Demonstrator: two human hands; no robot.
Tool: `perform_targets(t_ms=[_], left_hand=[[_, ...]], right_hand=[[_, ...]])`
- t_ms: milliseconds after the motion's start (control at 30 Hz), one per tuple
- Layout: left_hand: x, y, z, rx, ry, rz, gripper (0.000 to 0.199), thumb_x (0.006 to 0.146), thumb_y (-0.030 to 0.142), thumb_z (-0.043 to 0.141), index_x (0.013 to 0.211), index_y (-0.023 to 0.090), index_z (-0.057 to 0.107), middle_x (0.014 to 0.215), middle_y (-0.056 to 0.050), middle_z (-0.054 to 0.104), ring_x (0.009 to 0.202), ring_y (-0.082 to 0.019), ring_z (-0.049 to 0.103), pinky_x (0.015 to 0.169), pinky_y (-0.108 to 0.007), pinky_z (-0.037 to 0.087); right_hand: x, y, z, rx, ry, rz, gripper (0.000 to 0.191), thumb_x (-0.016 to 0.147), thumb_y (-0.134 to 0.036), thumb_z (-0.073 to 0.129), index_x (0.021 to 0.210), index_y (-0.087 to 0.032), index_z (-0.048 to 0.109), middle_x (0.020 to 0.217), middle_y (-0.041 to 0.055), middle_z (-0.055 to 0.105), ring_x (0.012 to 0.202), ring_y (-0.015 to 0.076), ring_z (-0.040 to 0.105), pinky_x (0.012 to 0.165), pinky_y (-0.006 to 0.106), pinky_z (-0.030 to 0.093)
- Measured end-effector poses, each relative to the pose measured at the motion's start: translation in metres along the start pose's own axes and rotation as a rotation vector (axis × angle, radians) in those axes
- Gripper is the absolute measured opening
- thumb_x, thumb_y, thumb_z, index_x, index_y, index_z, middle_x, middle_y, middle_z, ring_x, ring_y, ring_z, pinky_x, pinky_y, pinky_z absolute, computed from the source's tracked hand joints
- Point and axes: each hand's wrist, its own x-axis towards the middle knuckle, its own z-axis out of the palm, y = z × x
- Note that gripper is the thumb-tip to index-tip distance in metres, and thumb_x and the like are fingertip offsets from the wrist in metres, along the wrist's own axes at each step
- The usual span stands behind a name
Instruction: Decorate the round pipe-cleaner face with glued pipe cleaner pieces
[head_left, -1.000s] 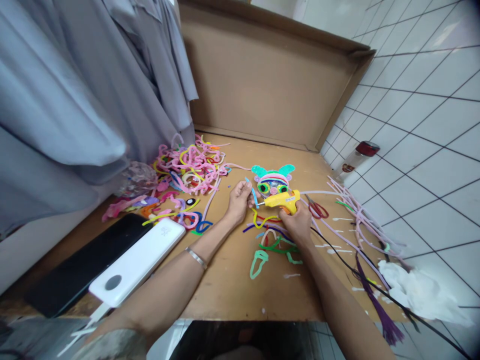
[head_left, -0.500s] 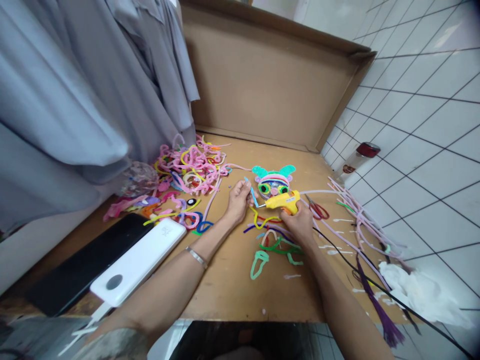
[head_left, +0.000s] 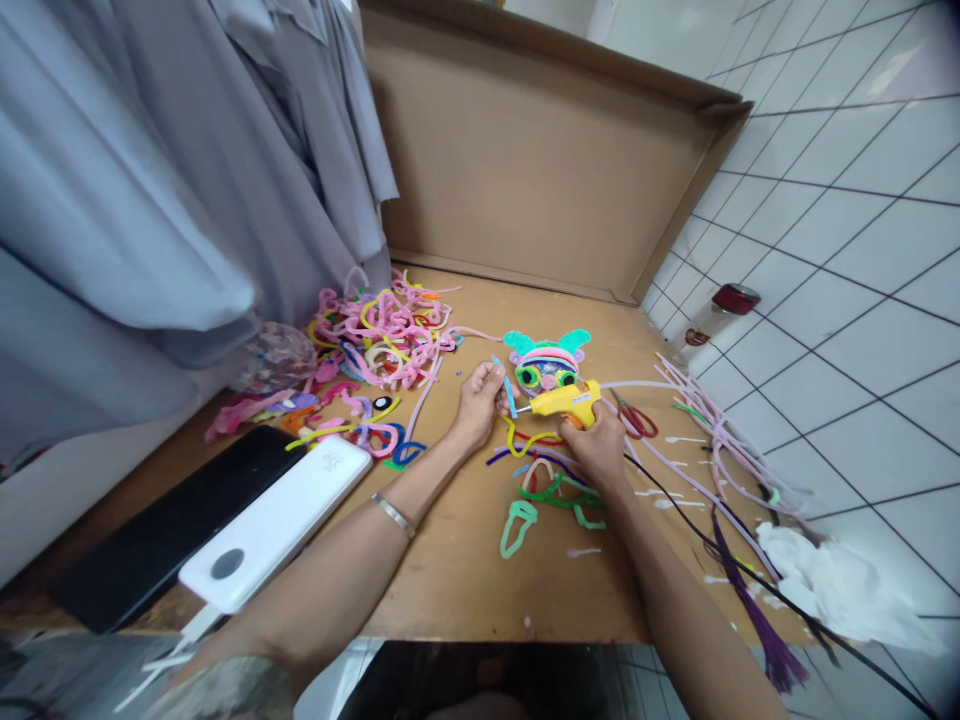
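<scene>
Between the fingertips of my left hand is a short blue pipe cleaner, held upright. My right hand is wrapped round a yellow glue gun, whose nozzle points left and meets or nearly meets the lower end of the blue piece. Just behind the gun lies a decorated animal face with green ears, ringed eyes and a pink nose. A bent yellow pipe cleaner rests below the nozzle. Nearer me are green pipe cleaner pieces.
A pile of mostly pink pipe cleaners lies at the left. A white power bank rests by a black slab. Red-handled scissors, a lilac bundle, white tissue and the gun's black cord are at the right.
Almost nothing differs. The blue piece has shifted very slightly at the nozzle, and the black cord at the right has moved a little. Both hands keep their holds.
</scene>
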Motion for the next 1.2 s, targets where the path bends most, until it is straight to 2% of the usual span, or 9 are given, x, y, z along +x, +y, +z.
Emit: perform_targets(t_ms=[200, 333, 467, 700, 833, 1200], left_hand=[[0.0023, 0.0004, -0.0021, -0.013, 0.027, -0.007, 0.048, 0.066, 0.058, 0.074, 0.073, 0.020, 0.046, 0.053, 0.005, 0.059, 0.037, -0.005, 0.043, 0.037, -0.017, 0.033], [0.0040, -0.0003, -0.0042, -0.018, 0.028, 0.002, 0.049, 0.065, 0.059, 0.074, 0.074, 0.020, 0.046, 0.053, 0.005, 0.059, 0.037, -0.005, 0.043, 0.037, -0.016, 0.032], [0.0034, -0.0015, -0.0042, -0.017, 0.012, 0.011, 0.050, 0.065, 0.059, 0.074, 0.073, 0.019, 0.046, 0.053, 0.005, 0.059, 0.037, -0.004, 0.042, 0.036, -0.016, 0.032], [-0.0005, -0.0009, 0.0009, -0.025, -0.012, -0.013, 0.046, 0.069, 0.057, 0.073, 0.073, 0.019, 0.046, 0.053, 0.005, 0.059, 0.037, -0.004, 0.042, 0.037, -0.016, 0.033], [0.0006, 0.0017, -0.0001, -0.058, 0.023, -0.039, 0.046, 0.068, 0.055, 0.074, 0.073, 0.020, 0.044, 0.053, 0.006, 0.058, 0.038, -0.004, 0.043, 0.038, -0.016, 0.033], [0.0001, -0.0019, 0.0002, -0.050, -0.008, -0.014, 0.050, 0.065, 0.060, 0.074, 0.073, 0.019, 0.045, 0.054, 0.005, 0.059, 0.038, -0.004, 0.043, 0.038, -0.017, 0.033]], right_hand=[[0.0012, 0.0045, 0.0008, -0.021, 0.023, -0.061, 0.023, 0.063, -0.043, 0.053, 0.070, -0.021, 0.055, 0.060, 0.0005, 0.054, 0.055, 0.0158, 0.044, 0.053, 0.028, 0.032], [0.0035, 0.0074, 0.0001, -0.032, 0.065, -0.042, 0.021, 0.062, -0.043, 0.052, 0.065, -0.022, 0.052, 0.052, -0.0028, 0.047, 0.049, 0.0137, 0.038, 0.050, 0.027, 0.030], [0.0046, 0.0064, -0.0005, 0.021, 0.069, -0.013, 0.020, 0.060, -0.042, 0.051, 0.064, -0.022, 0.050, 0.054, -0.0019, 0.048, 0.050, 0.0136, 0.039, 0.051, 0.028, 0.031], [0.0014, 0.0053, 0.0043, 0.012, 0.007, -0.048, 0.024, 0.063, -0.043, 0.054, 0.070, -0.020, 0.056, 0.062, 0.0015, 0.057, 0.056, 0.0163, 0.048, 0.054, 0.028, 0.037], [0.0008, 0.0067, 0.0051, 0.027, -0.052, -0.053, 0.028, 0.064, -0.042, 0.055, 0.077, -0.018, 0.061, 0.069, 0.0047, 0.064, 0.061, 0.0184, 0.054, 0.057, 0.028, 0.041], [0.0019, 0.0015, 0.0016, 0.083, 0.012, 0.006, 0.024, 0.058, -0.043, 0.055, 0.066, -0.021, 0.054, 0.060, 0.0004, 0.057, 0.054, 0.0153, 0.046, 0.055, 0.028, 0.039]])
